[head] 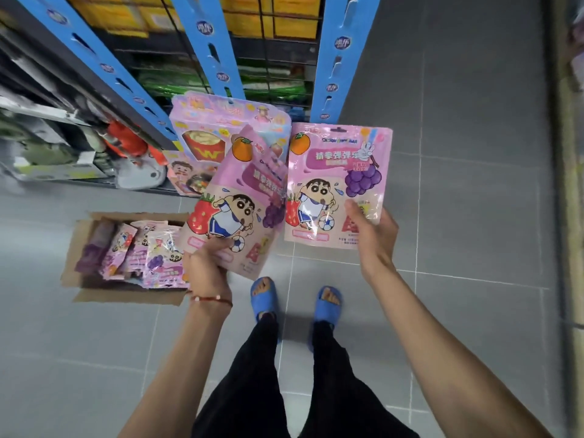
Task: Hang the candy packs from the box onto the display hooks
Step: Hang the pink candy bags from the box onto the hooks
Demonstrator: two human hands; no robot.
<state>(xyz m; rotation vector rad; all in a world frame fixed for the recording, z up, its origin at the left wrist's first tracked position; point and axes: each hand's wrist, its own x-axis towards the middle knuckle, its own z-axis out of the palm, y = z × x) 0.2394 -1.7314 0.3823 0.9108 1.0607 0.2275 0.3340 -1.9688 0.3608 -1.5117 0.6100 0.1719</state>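
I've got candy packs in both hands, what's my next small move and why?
Probably raise the single pack in the right hand toward the blue display strip beyond it. Its hang hole faces up and is free, the right hand pinches only its lower corner, and the left hand holds the spare packs.

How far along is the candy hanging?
Done: no hung packs visible in this view. In hand: left hand grips a few pink cartoon-printed candy packs, right hand holds a single pack. Left: the open brown cardboard box on the floor holds many unhung packs.
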